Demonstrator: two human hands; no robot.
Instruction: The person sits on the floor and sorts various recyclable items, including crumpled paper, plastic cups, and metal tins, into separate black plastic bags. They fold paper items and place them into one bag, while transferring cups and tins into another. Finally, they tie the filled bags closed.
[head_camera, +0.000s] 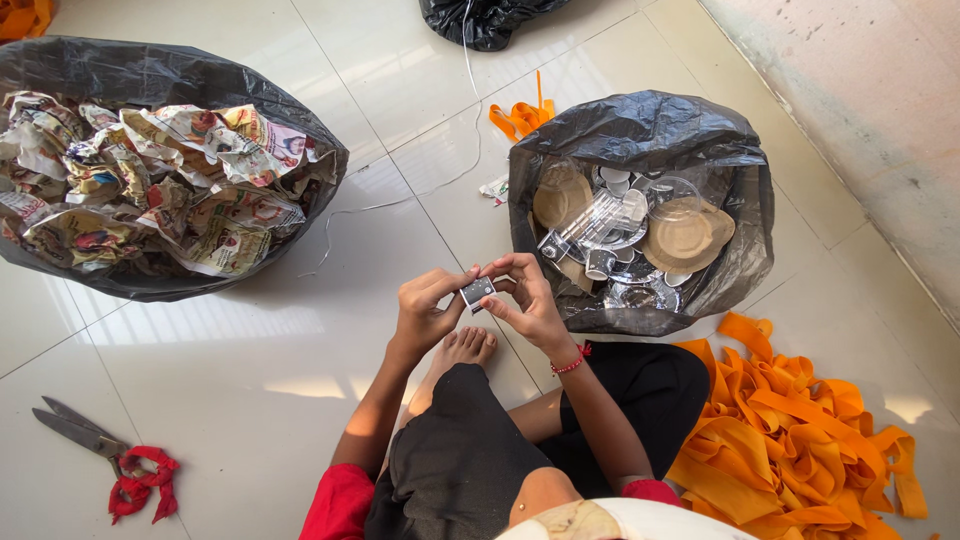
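Small grey rectangular piece (477, 292), metallic-looking, sits pinched between both hands just above the person's bare foot (464, 350). From my feed, the left hand (425, 312) grips its left edge with thumb and fingertips, and the right hand (528, 300) curls over its right side, fingers closed on it (I cannot make out what the piece actually is). A red thread bracelet (573, 362) circles the right wrist.

Just beyond the hands stands a black plastic bag (740, 215), open at the top, filled with clear plastic lids and cups (615, 225) and a few tan round discs (687, 235). To the left, well apart, I see a wider black bag (60, 70) stuffed with crumpled newspaper (170, 180). A heap of orange fabric strips (790, 440) lies on the tiled floor (240, 350) beside the person's right leg, and a smaller bunch of orange strips (520, 115) lies behind the bag of lids. Scissors (85, 432) with red cloth wound around the handles rest on the floor at the lower left. A thin white cord (400, 200) trails across the tiles between the two bags.
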